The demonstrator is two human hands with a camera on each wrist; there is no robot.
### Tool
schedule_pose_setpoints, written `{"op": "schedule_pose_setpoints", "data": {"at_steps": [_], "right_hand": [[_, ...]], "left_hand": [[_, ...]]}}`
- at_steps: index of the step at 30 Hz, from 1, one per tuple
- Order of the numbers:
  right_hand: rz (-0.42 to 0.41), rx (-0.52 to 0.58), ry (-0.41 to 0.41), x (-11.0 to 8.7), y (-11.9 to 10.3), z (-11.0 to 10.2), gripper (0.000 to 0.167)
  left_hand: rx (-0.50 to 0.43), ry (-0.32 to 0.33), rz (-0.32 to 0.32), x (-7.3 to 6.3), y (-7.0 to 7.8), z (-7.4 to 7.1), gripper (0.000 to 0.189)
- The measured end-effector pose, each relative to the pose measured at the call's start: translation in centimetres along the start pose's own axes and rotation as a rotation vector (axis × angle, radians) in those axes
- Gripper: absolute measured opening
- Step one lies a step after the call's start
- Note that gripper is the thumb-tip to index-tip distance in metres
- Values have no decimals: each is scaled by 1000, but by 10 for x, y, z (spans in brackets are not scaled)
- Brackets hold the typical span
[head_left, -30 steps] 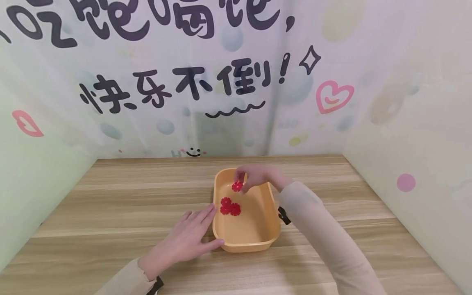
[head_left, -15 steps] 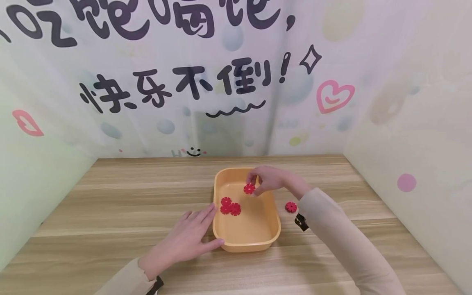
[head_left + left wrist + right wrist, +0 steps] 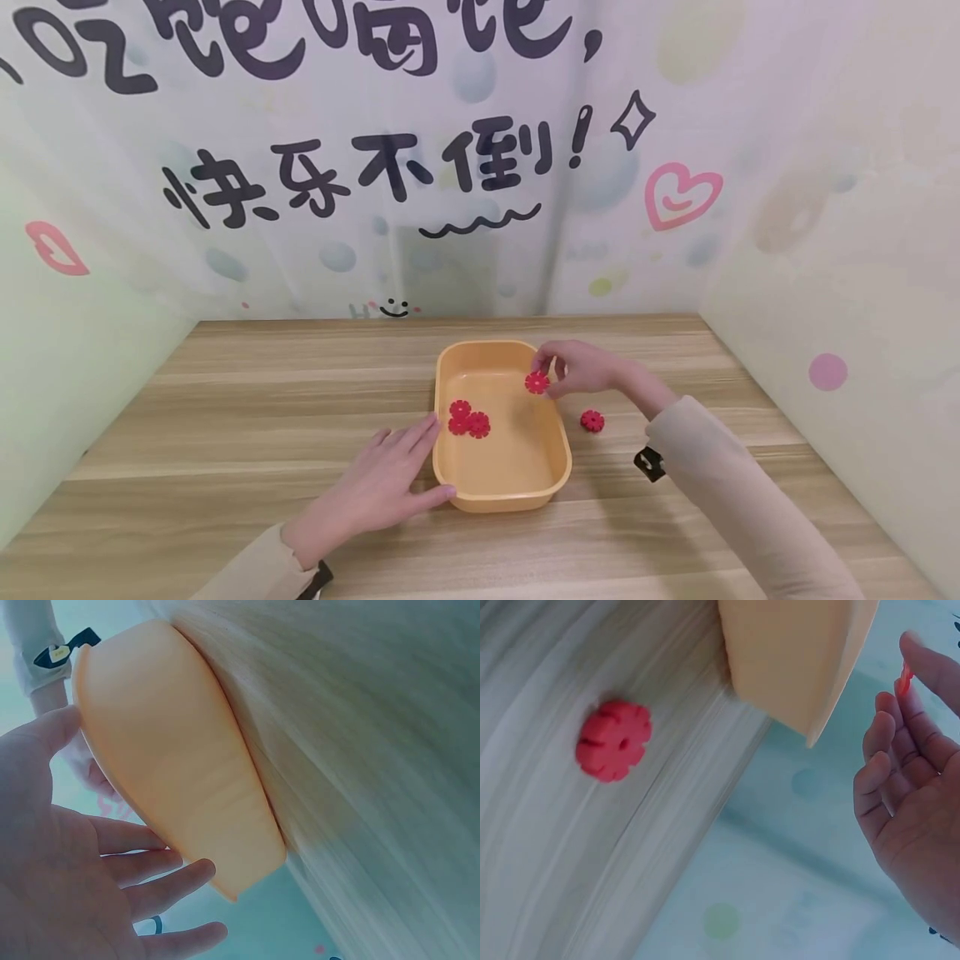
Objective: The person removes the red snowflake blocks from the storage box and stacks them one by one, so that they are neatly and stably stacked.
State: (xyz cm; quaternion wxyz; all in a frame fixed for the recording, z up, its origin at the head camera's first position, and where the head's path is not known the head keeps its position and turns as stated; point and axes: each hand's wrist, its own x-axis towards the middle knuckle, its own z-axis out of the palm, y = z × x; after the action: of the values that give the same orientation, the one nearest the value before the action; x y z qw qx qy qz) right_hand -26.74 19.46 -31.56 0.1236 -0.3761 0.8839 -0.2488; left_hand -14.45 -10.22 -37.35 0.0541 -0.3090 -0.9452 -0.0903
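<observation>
My right hand (image 3: 583,367) pinches a red snowflake building disc (image 3: 536,382) between thumb and fingers, over the right rim of the yellow-orange plastic basin (image 3: 504,503). In the right wrist view that disc (image 3: 905,678) shows edge-on at the fingertips. My left hand (image 3: 378,482) rests against the basin's left side, fingers extended, thumb at the near corner of the rim. Several red discs (image 3: 478,425) lie together on the basin floor, left of its middle. Right of the basin, a thick red flower-shaped piece (image 3: 592,421), like discs stacked together, lies on the table.
The wood-grain table (image 3: 247,400) runs back to a printed white curtain (image 3: 315,267). Pale panels (image 3: 840,275) stand at both sides. A black strap (image 3: 649,463) hangs at the right sleeve.
My right hand has carried the pinched disc rightward from above the basin's inside to its right rim. The red piece on the table has come out from behind the sleeve. My left hand stays put.
</observation>
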Motion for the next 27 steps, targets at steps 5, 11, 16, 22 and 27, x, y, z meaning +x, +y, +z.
{"op": "schedule_pose_setpoints", "data": {"at_steps": [5,11,16,22,27], "right_hand": [[-2,39,23,-13,11,-2,29],[26,39,43,-29,28,-2,27],[71,28,54,-43,38,1,26],[105,26,65,-56,50,9,27],[122,37,76,-66,62,17,27]], "left_hand": [[-2,-5,-5,0,0,0,81],[-6,-9,-5,0,0,1,82],[-3,-2,-1,0,-1,1,82],[8,2,-1,0,-1,2,82],[4,-4,-4,0,-1,2,82]]}}
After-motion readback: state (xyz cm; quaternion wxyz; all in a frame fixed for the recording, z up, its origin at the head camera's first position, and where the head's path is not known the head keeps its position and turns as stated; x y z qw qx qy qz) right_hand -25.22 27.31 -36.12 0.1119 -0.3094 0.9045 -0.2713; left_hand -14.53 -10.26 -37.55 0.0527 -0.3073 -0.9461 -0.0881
